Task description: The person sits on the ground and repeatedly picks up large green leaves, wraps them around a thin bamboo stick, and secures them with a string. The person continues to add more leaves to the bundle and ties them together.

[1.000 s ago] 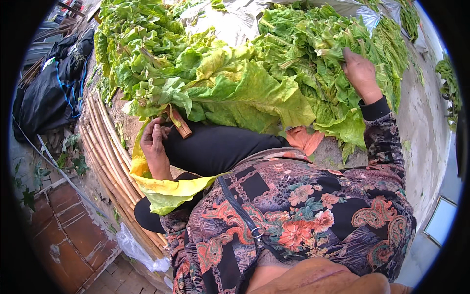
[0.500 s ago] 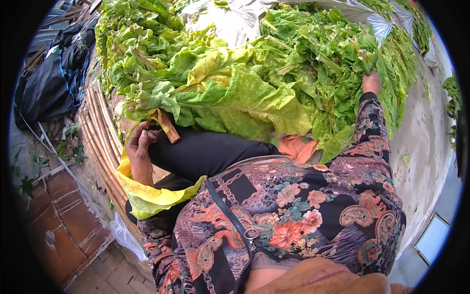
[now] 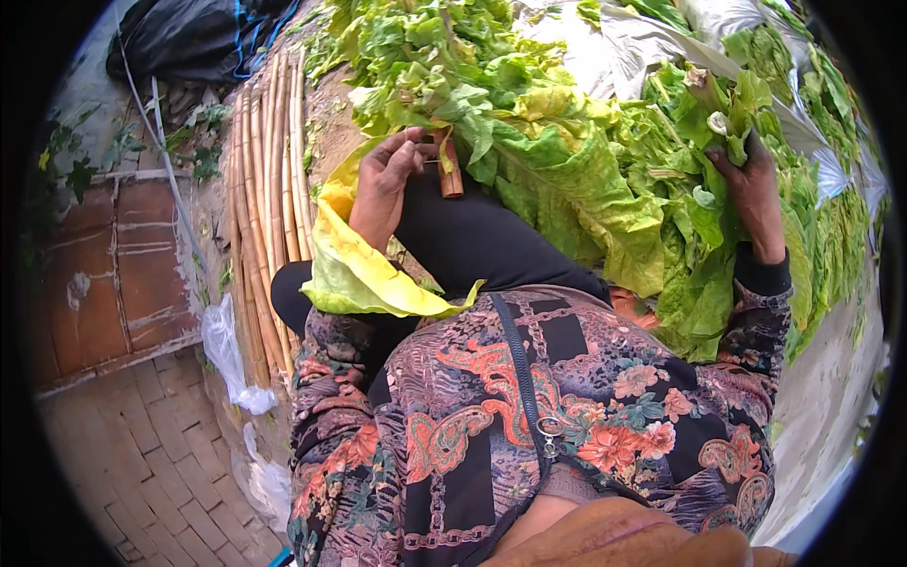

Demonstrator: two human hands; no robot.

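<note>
My left hand [image 3: 385,184] is closed in a pinch, with a large yellow-green leaf [image 3: 364,279] hanging from it and curling round the wrist. Something thin shows at its fingertips, too small to make out. Just beside those fingertips, the end of a brown wooden stick [image 3: 451,170] sticks out over my thigh. Rows of broad green leaves [image 3: 567,180] lie along the stick and hide the rest of it. At the right, my right hand [image 3: 756,194] grips a bunch of green leaves [image 3: 707,213] near their cut stems, the thumb in front and the fingers partly hidden.
Long bamboo poles [image 3: 260,189] lie on the ground to the left. Behind them is a black bag [image 3: 189,42] with blue cord. Clear plastic [image 3: 231,359] lies by the brick paving [image 3: 161,454]. A whitish sheet [image 3: 614,47] and more leaves are at the back.
The view has swung left, so everything appears shifted right. My right hand has turned and come up round the leaf stems. The left hand keeps its pinch beside the stick.
</note>
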